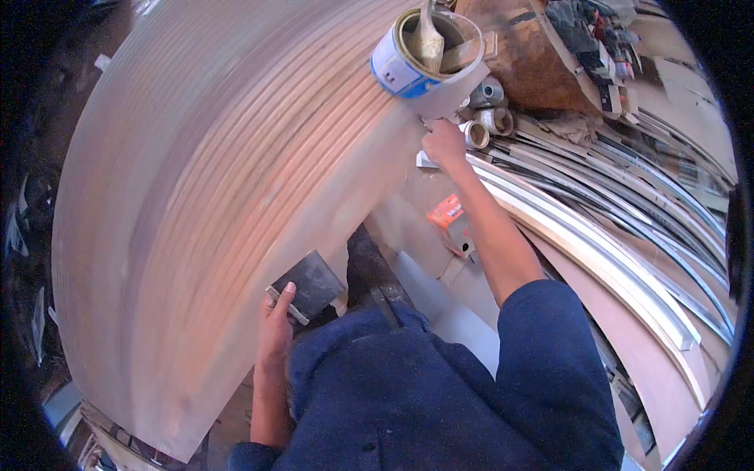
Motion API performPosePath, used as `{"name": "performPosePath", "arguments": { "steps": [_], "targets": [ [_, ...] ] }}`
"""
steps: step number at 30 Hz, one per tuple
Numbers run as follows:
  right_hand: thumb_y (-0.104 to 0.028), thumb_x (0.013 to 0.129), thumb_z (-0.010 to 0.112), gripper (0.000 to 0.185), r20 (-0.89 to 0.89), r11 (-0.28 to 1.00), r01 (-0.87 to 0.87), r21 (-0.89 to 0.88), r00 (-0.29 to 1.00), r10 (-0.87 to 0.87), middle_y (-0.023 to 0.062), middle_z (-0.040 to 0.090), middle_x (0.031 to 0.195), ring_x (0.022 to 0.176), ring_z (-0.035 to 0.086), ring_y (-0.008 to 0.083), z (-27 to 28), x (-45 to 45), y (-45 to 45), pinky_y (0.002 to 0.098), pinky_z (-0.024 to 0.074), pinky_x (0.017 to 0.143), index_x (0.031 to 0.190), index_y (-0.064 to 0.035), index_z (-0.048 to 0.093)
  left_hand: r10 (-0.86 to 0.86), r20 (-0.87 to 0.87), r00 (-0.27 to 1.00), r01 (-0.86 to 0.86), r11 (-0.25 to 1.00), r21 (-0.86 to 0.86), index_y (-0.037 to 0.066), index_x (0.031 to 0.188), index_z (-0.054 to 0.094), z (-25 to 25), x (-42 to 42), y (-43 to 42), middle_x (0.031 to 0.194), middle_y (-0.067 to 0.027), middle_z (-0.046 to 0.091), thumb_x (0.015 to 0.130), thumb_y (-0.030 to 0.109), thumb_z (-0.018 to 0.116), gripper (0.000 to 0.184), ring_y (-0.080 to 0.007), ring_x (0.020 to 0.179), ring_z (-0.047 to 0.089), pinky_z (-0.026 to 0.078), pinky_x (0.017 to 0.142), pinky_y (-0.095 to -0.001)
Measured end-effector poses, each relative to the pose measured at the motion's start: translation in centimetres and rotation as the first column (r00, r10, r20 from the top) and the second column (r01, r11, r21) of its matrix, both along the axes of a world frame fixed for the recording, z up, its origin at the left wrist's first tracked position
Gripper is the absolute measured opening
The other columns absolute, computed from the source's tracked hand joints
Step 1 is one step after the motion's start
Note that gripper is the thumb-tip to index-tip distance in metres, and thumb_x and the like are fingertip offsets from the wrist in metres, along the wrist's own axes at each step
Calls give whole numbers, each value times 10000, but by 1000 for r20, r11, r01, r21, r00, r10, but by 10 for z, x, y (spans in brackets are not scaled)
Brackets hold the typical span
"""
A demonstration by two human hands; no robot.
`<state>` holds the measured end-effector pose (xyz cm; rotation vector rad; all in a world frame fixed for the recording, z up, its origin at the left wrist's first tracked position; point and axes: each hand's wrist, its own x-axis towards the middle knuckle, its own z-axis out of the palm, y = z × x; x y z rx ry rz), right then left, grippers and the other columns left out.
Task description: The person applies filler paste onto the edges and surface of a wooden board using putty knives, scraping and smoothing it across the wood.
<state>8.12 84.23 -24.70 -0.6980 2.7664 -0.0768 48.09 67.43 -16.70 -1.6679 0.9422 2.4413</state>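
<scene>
My left hand [276, 326] grips a flat, dark, square-bladed scraper [316, 281] by the pale strip along its edge, thumb on top. It is held over the near edge of a large curved panel [228, 180] with long ribbed lines. At the panel's far right end, my right hand [445, 143] is closed, its fingertips by the panel's edge; what they hold, if anything, is too small to make out. Just beyond that hand, an open can [404, 74] with a blue-and-white label stands on the panel. A smeared, pale-handled tool [428, 43] leans inside it.
An orange-and-grey box [452, 228] lies on the floor below my right arm. Long metal strips [597, 243] and bent tubes stretch along the right. Several small cans [495, 118] sit behind my right hand, with a brown board [542, 59] farther back.
</scene>
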Motion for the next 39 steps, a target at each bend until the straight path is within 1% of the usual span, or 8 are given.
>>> {"name": "performPosePath", "arguments": {
  "steps": [4, 6, 8, 11, 17, 25, 35, 39],
  "targets": [
    [-149, 705, 532, 423, 41, 999, -31, 15, 999, 30, 195, 641, 1006, 944, 612, 370, 1, 60, -12, 446, 483, 838, 1109, -145, 657, -27, -4, 1000, 27, 999, 24, 40, 1045, 590, 14, 13, -5, 923, -39, 631, 903, 266, 584, 267, -132, 808, 600, 480, 703, -285],
    [-142, 693, 549, 446, 273, 971, -75, 225, 962, 11, 189, 638, 1040, 988, 603, 355, 25, 93, -26, 413, 478, 865, 1128, -147, 652, -75, -32, 997, 75, 997, 9, 38, 1042, 590, -2, 28, -3, 912, -36, 631, 902, 265, 583, 267, -128, 791, 600, 481, 676, -281],
    [-63, 703, 545, 468, 324, 990, -111, -82, 937, 132, 175, 644, 1041, 1012, 599, 337, 24, 134, -6, 405, 475, 869, 1159, -127, 630, -79, -64, 995, 78, 997, -13, 38, 1040, 591, -12, 44, 0, 899, -30, 631, 899, 265, 585, 267, -122, 771, 598, 479, 646, -277],
    [-4, 716, 559, 471, 22, 830, -221, -513, 963, 270, 146, 644, 1076, 1019, 597, 324, 26, 119, 20, 406, 463, 884, 1170, -115, 620, -11, -38, 999, 10, 999, -34, 42, 1036, 593, -16, 45, 5, 879, -21, 629, 896, 270, 589, 268, -111, 746, 593, 470, 608, -270],
    [-56, 668, 670, 488, -356, 733, -614, -294, 782, 512, 93, 599, 1191, 1078, 559, 309, -2, 28, 38, 407, 432, 915, 1152, -108, 635, 22, 22, 1000, -20, 995, -93, 49, 1007, 607, -19, 41, 13, 861, -5, 621, 901, 282, 588, 256, -99, 754, 582, 465, 615, -258],
    [33, 642, 558, 606, -266, 772, -582, -255, 810, 523, 77, 544, 1264, 1152, 500, 333, -49, 14, 56, 470, 378, 972, 1217, -154, 595, -70, 107, 992, 80, 992, -95, 39, 981, 610, -15, -2, -12, 839, 8, 606, 918, 289, 572, 260, -76, 721, 548, 457, 617, -257],
    [-13, 729, 523, 478, -229, 775, -533, -341, 846, 481, 125, 542, 1258, 1187, 477, 355, -65, 72, 77, 467, 353, 1007, 1194, -86, 602, -5, 125, 992, 32, 976, -215, 68, 919, 599, -16, -7, 8, 771, 32, 561, 915, 289, 574, 222, -70, 678, 517, 439, 571, -251],
    [-18, 698, 537, 529, -250, 759, -523, -387, 852, 460, 103, 535, 1267, 1209, 455, 343, -51, 95, 9, 459, 342, 1025, 1216, -106, 595, -82, 151, 985, 102, 986, -129, 60, 952, 606, -21, 4, 12, 808, 16, 598, 912, 297, 579, 242, -74, 699, 543, 444, 583, -252]
  ]
}}
